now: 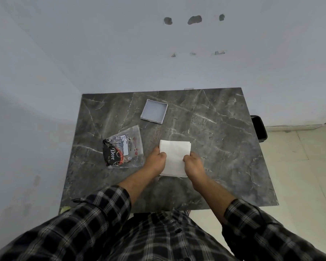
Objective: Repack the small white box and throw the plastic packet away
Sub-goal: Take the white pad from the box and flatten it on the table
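Observation:
A stack of white tissues (175, 155) lies on the dark marble table (224, 147) near its middle. My left hand (156, 161) grips the stack's left edge and my right hand (193, 162) grips its right edge, fingers curled onto the top sheet. The small white box (154, 112) sits open and empty toward the table's back, apart from the hands. A clear plastic packet (123, 147) with a black printed label lies flat to the left of my left hand.
A black bin (259, 129) stands on the floor past the table's right edge. A pale wall rises behind and to the left of the table. Tiled floor shows on the right.

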